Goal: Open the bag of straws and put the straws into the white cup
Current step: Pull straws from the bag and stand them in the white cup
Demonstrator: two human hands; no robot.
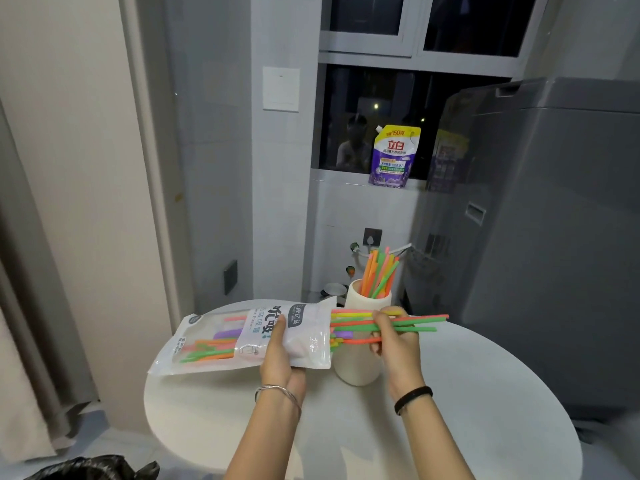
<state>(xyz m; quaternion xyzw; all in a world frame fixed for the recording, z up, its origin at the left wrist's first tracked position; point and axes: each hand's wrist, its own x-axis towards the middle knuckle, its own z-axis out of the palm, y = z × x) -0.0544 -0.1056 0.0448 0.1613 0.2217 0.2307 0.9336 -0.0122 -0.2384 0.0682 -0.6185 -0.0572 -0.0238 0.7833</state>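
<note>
While the left hand (282, 355) grips a clear plastic straw bag (242, 337) from below, thumb pressed on the printed label, the right hand (394, 341) pinches a bunch of coloured straws (412, 322) sticking out of the bag's open end. Bag is held roughly level above a round white worktop (467, 393), open mouth pointing right twd the white cup (360, 362). Straws in the right hand's grip, green, orange, pink & yellow, run sideways, partly out of the bag, passing in front of the cup's upper half; fingers closed around them mid-length, tips extending well past the hand to the right. More straws, incl. purple, green & orange, remain inside the bag near its left end.

Cup stands upright on the worktop just behind and between both hands, w/ a loose cluster of straws (379, 271) already standing in it, leaning right and fanning above the rim. Left wrist wears a thin silver bangle (277, 393); right wrist a black band (414, 398).

Behind, on the window sill, a purple detergent pouch (394, 157) stands upright against dark glass. Grey washing machine (554, 237) fills the right side, well apart from the worktop's things. Black plastic bag (93, 467) shows at bottom left on the floor.
</note>
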